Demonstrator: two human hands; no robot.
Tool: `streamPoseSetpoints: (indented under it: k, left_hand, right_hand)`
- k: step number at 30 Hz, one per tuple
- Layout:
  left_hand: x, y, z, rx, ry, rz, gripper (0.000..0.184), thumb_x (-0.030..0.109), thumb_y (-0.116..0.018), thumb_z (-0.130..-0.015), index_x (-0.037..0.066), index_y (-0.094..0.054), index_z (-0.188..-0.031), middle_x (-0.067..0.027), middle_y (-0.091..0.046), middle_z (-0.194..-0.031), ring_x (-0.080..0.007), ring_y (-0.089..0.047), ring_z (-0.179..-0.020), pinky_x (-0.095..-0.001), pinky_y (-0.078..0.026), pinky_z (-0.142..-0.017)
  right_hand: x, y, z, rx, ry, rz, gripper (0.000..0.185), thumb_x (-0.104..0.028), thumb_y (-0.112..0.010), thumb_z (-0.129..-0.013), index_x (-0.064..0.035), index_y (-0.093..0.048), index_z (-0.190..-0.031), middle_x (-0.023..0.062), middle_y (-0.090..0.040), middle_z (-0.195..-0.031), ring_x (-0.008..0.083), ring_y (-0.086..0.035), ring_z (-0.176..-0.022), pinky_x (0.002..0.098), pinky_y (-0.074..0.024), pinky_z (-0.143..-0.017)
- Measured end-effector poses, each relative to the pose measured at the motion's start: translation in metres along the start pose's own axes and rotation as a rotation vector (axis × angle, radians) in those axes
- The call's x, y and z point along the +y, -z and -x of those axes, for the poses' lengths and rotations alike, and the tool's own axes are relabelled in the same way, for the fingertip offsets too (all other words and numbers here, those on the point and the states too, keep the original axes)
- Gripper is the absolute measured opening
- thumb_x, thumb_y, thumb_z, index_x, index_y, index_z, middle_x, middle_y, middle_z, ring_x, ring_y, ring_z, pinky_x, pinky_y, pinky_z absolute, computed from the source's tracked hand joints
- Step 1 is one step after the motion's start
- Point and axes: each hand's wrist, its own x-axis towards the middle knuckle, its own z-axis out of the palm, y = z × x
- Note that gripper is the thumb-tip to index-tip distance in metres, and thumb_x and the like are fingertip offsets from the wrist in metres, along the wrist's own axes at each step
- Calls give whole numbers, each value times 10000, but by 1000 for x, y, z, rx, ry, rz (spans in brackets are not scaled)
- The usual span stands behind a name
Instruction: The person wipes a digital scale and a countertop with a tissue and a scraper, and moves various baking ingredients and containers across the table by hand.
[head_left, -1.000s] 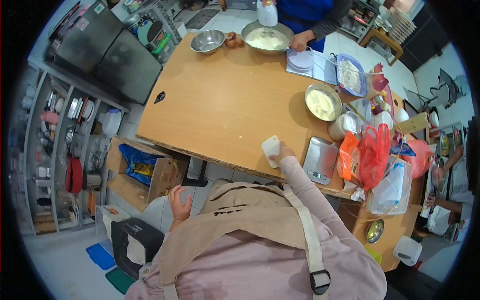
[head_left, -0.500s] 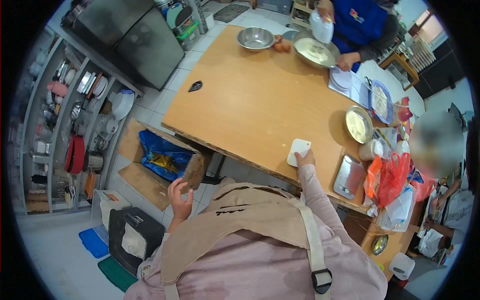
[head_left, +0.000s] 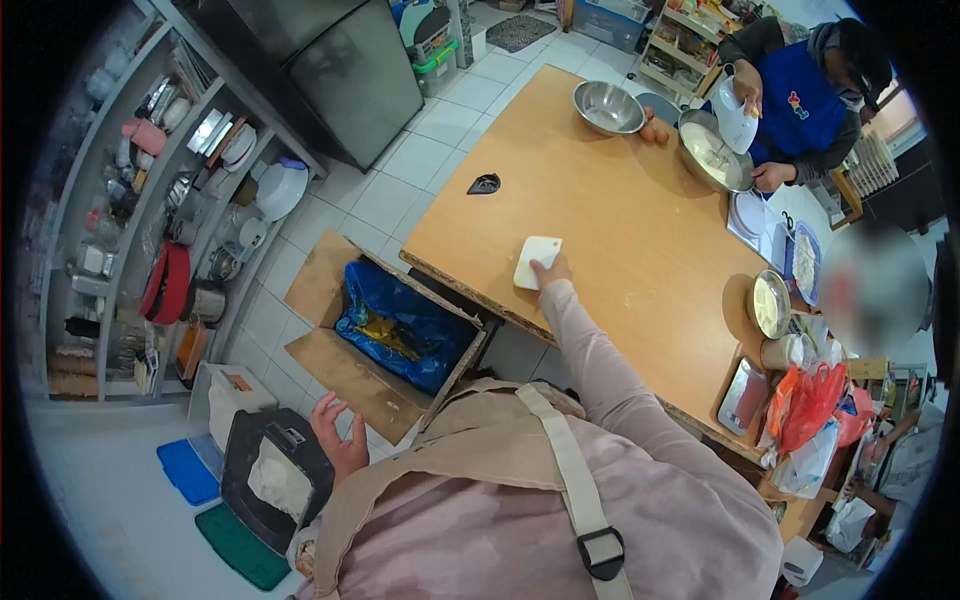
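A white flat scraper (head_left: 536, 260) rests against the wooden tabletop (head_left: 600, 220) close to its front edge, held by my right hand (head_left: 553, 271), whose fingers close on its lower right side. My left hand (head_left: 341, 436) hangs beside the table, fingers apart and holding nothing. Nearest to it is an open cardboard box (head_left: 385, 395) lined with a blue plastic bag (head_left: 430, 355). Across the table, another person (head_left: 805, 100) holds a white hand mixer (head_left: 735, 118) in a metal bowl of pale mixture (head_left: 712, 155).
On the table stand an empty metal bowl (head_left: 609, 107), eggs (head_left: 654, 132), a bowl of pale mixture (head_left: 770, 304), a silver scale (head_left: 743, 396) and red plastic bags (head_left: 812, 405). Left are shelves (head_left: 150, 230) and a black container (head_left: 275, 480) on the floor.
My right hand has moved left along the table's front edge with the scraper. The view has swung round, so the table sits further right. My left hand remains off the table.
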Motion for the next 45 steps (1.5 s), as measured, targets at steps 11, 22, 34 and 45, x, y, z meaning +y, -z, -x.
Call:
streamPoseSetpoints:
  k: [11,22,34,45]
  left_hand:
    - [21,-52,-46,-120,-245,259,275,59,-616,-763,42,-517,-1019,-165,-483,-1191,-319,-450,-1103,-425,-330,-960]
    - [159,-158,-75,-655,-294,509,324,123,-629,-799,20,-517,-1085,-112,-508,-1159,-236,-479,-1041,-330,-393,-869]
    - [410,-326,33,-1322,293,948,260,155,-585,-876,69,-489,-1102,4,-580,-893,-70,-527,-730,-206,-419,-604]
    - [384,-348,29,-1025,406,968,155,111,-604,-867,30,-555,-990,12,-559,-775,-50,-461,-639,-191,-376,-568]
  right_hand:
    - [144,252,54,388,-365,-692,335,-218,-543,-878,-58,-473,-1165,82,-613,-937,203,-616,-732,346,-512,-617]
    - [203,375,135,451,-352,-1496,328,-154,-513,-904,-177,-441,-1223,25,-574,-1086,186,-596,-943,363,-526,-746]
    - [134,407,149,144,-362,-960,214,-206,-643,-842,-77,-584,-1003,17,-618,-825,101,-572,-664,250,-470,-554]
    - [392,668,214,1726,-431,-368,293,-217,-728,-727,0,-561,-829,93,-577,-758,198,-516,-668,327,-436,-625]
